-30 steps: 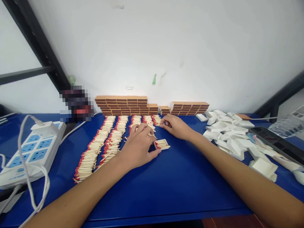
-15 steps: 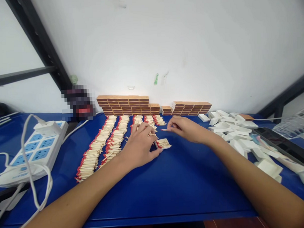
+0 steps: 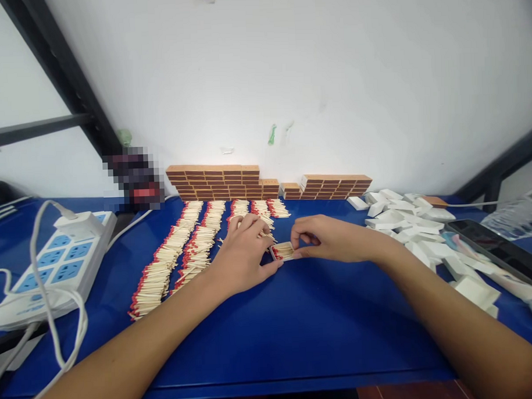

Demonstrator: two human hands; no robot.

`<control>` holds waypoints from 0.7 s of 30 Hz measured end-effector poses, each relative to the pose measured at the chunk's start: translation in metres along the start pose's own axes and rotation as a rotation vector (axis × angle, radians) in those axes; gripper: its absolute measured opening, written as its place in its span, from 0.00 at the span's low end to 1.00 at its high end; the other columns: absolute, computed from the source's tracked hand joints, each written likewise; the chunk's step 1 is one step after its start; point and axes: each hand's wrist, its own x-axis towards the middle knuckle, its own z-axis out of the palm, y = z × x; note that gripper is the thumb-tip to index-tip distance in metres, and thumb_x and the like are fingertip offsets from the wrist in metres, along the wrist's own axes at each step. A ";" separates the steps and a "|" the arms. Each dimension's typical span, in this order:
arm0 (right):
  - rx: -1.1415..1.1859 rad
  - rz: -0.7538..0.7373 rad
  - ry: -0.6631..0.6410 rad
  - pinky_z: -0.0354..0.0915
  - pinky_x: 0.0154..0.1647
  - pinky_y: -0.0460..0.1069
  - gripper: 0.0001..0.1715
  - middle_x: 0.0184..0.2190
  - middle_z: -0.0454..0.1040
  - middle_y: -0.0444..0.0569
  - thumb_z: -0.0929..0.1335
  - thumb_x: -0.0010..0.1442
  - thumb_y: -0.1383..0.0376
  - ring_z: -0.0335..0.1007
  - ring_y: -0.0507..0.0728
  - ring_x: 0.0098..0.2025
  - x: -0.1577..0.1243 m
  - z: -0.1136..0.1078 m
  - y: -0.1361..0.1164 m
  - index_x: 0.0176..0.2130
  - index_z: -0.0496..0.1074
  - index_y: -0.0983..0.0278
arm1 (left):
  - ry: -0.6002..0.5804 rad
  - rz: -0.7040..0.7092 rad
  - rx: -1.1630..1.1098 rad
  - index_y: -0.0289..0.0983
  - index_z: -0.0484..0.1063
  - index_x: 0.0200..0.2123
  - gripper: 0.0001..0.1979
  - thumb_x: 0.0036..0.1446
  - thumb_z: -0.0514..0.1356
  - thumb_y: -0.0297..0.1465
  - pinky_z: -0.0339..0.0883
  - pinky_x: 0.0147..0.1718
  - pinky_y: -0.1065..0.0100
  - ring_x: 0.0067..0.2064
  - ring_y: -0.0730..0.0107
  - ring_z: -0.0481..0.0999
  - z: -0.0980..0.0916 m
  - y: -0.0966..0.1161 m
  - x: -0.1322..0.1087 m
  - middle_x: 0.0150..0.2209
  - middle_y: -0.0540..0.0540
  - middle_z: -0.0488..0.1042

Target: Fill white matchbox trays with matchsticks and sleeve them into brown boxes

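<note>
A small white matchbox tray (image 3: pixel 283 252) with red-headed matches in it lies on the blue table. My left hand (image 3: pixel 246 255) is closed on the tray's left end, its thumb at the near corner and its other fingers bent over nearby matches. At the tray's right end is my right hand (image 3: pixel 315 237), its fingers curled and its fingertips touching the tray. Rows of loose matches (image 3: pixel 161 267) with red heads run along the left, and shorter rows (image 3: pixel 278 208) lie behind my left hand.
Brown matchboxes (image 3: pixel 217 182) are stacked against the wall, with another stack (image 3: pixel 335 185) to the right. White trays (image 3: pixel 391 220) are piled at the right beside a black phone (image 3: pixel 495 252). A white power strip (image 3: pixel 58 259) with cables sits at the left.
My right hand has come down and nearer to the tray, and its fingertips now touch the tray's right end. The match seen in its fingers before no longer shows there. My left hand stays put.
</note>
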 end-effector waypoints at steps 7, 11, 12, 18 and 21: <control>0.030 0.013 -0.043 0.57 0.30 0.50 0.08 0.31 0.73 0.45 0.70 0.65 0.59 0.64 0.54 0.30 0.004 0.006 -0.001 0.36 0.79 0.59 | -0.023 -0.007 0.012 0.38 0.80 0.39 0.12 0.61 0.69 0.41 0.60 0.60 0.45 0.58 0.50 0.69 0.000 0.000 0.001 0.49 0.41 0.76; 0.035 0.020 -0.034 0.56 0.30 0.49 0.07 0.29 0.70 0.43 0.70 0.65 0.60 0.62 0.53 0.29 0.005 0.006 0.002 0.36 0.79 0.59 | -0.030 -0.008 0.014 0.38 0.80 0.38 0.12 0.62 0.69 0.41 0.60 0.60 0.45 0.58 0.50 0.69 -0.001 0.000 0.000 0.49 0.41 0.76; 0.038 0.021 -0.035 0.55 0.29 0.49 0.07 0.28 0.70 0.43 0.71 0.65 0.60 0.62 0.53 0.28 0.006 0.007 0.002 0.36 0.79 0.59 | -0.031 -0.009 0.014 0.38 0.80 0.38 0.12 0.62 0.69 0.41 0.60 0.60 0.45 0.58 0.50 0.69 -0.001 0.000 0.000 0.50 0.41 0.76; 0.086 0.025 -0.017 0.54 0.29 0.49 0.12 0.27 0.69 0.42 0.72 0.65 0.55 0.60 0.52 0.28 0.007 0.005 0.001 0.34 0.78 0.60 | -0.025 -0.007 0.004 0.38 0.81 0.40 0.12 0.62 0.69 0.41 0.60 0.59 0.45 0.58 0.50 0.69 0.000 0.000 0.000 0.49 0.41 0.76; 0.088 0.061 0.118 0.56 0.30 0.49 0.17 0.26 0.70 0.42 0.71 0.65 0.51 0.61 0.53 0.28 0.008 -0.004 0.019 0.34 0.76 0.61 | -0.016 -0.009 -0.009 0.38 0.81 0.39 0.12 0.61 0.70 0.41 0.59 0.59 0.46 0.57 0.51 0.70 0.000 0.000 0.000 0.49 0.42 0.76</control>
